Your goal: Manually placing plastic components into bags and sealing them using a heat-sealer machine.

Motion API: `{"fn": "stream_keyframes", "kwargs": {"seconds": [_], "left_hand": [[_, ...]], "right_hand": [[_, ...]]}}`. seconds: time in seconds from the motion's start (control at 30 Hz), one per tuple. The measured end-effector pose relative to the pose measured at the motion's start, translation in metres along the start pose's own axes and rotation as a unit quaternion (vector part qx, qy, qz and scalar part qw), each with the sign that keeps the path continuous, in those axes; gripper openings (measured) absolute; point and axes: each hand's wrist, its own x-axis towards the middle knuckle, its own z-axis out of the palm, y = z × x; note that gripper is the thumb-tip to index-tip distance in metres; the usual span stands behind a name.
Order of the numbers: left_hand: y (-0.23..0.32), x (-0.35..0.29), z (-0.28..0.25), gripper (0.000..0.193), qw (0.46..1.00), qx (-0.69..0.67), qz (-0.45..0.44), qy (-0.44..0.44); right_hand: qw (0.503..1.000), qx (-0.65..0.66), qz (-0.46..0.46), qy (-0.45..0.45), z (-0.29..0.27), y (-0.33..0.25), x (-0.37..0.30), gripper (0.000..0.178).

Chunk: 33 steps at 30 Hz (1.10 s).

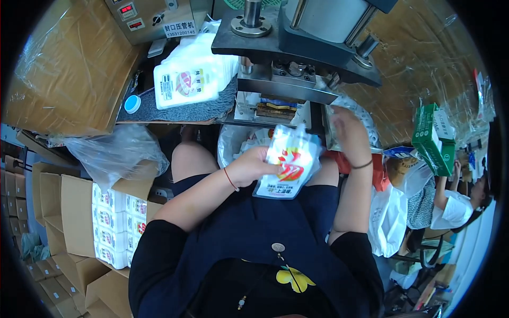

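Note:
In front of my lap, my left hand (251,164) is closed on a small bunch of flat white printed packets (290,168) with a red and yellow picture. The thumb lies across the front packet. My right hand (348,130) is raised beside the right end of the press machine (318,57), apart from the packets. Its fingers are smeared by motion, so I cannot see whether they hold anything. Left of the press, a stack of similar white packets (185,85) with a pink picture lies on a grey mat (225,100).
A blue-topped round lid (132,104) sits on the mat's left. Below the press hangs a bag-lined bin (227,146). An open carton (77,212) of packed packets stands at left. At right are a green box (432,140), white bags (388,220) and another person (452,209).

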Motion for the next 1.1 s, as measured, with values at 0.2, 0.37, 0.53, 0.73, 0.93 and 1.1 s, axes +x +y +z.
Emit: {"fn": "stream_keyframes", "kwargs": {"seconds": [0.2, 0.37, 0.53, 0.73, 0.93, 1.1], "left_hand": [[0.041, 0.019, -0.031, 0.031, 0.996, -0.051, 0.014, 0.074], [0.032, 0.024, -0.048, 0.040, 0.972, 0.097, 0.089, 0.197], [0.095, -0.014, -0.115, 0.066, 0.451, 0.682, 0.314, 0.482], [0.067, -0.061, -0.122, 0.038, 0.500, 0.805, 0.204, 0.245], [0.043, -0.052, -0.084, 0.023, 0.892, 0.333, 0.220, 0.212], [0.035, -0.031, -0.024, 0.026, 0.902, 0.380, 0.125, 0.164]], "right_hand": [[0.978, -0.189, 0.087, -0.031, 0.024, 0.067, 0.003, 0.025], [0.991, -0.122, 0.053, 0.018, 0.042, 0.081, 0.000, 0.031], [0.992, -0.032, 0.061, 0.110, 0.032, 0.070, -0.013, 0.033], [0.986, -0.014, 0.132, 0.101, 0.014, 0.048, -0.023, 0.031], [0.992, 0.065, -0.101, 0.038, 0.023, -0.031, -0.027, 0.020], [0.948, 0.314, -0.049, 0.034, 0.018, -0.084, -0.016, 0.011]]}}
